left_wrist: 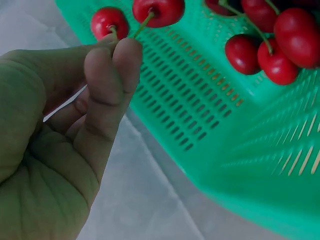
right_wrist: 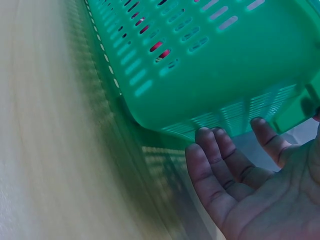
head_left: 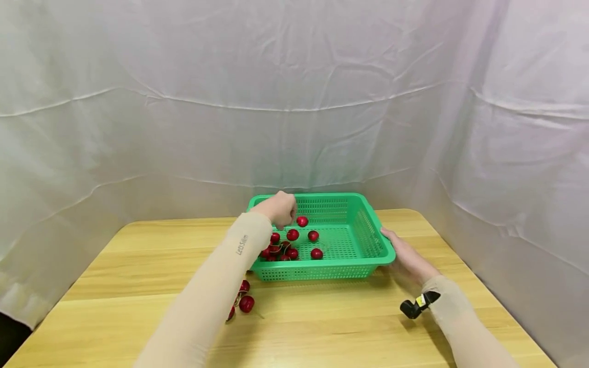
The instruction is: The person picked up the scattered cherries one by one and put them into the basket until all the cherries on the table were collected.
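My left hand is over the left part of a green plastic basket. Its thumb and finger pinch thin green stems, with a pair of cherries on them, one cherry and another cherry near the fingertips. Below the hand, several red cherries lie piled in the basket's left side, and a single cherry sits apart toward its middle. At the basket's right end my right hand holds the rim; its fingers lie along the outer end wall and most of the thumb is out of frame.
More cherries with stems lie on the wooden table in front of the basket's left end, partly covered by the left sleeve. A pale cloth hangs behind and at both sides. A small black device is strapped to the right wrist.
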{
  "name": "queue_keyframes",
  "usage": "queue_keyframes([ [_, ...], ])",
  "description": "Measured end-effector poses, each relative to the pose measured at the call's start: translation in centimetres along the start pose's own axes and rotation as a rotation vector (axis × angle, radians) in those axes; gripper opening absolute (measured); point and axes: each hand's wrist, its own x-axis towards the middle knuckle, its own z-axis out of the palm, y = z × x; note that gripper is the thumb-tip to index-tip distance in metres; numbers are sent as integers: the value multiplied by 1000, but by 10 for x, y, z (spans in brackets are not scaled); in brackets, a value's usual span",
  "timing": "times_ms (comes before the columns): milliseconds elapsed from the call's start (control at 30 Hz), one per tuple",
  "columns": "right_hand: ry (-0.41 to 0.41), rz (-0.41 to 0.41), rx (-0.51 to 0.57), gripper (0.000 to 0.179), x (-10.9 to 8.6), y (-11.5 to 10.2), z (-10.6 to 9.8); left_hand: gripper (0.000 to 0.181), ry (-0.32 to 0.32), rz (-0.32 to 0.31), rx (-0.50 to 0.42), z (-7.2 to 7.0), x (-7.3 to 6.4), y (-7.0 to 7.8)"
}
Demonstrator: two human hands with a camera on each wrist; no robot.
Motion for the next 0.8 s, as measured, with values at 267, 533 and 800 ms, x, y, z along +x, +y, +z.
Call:
queue_keyframes([
  [267, 4, 3, -15, 80, 3, 0, 1, 45, -64, -14, -41, 9, 1, 8],
  [533, 18, 15, -18, 80, 3, 1, 1, 27, -66, 23, -64, 10, -2, 11],
  [800, 8, 23, -7, 82, 2, 1, 2, 16, -71, 72, -80, 6, -8, 10],
])
